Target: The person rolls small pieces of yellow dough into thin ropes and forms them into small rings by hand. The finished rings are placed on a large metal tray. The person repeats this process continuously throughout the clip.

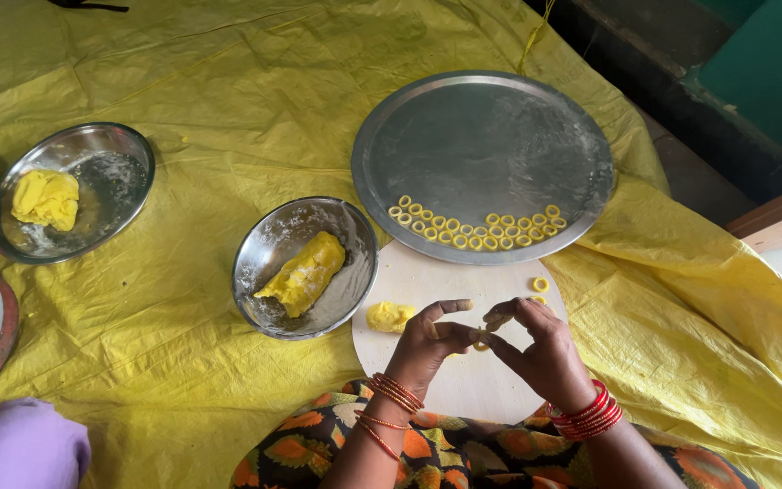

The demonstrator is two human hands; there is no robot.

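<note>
Over the round pale wooden board (427, 272), the left hand (429, 342) and right hand (543, 349) pinch a small yellow dough ring (481, 345) closed between fingertips, seemingly mid-shaping; joining its ends calls for gentle, even pressure.

**No packages, labels, signs or screens**

Showing no package, label, sign or screen anywhere in the head view.
</note>
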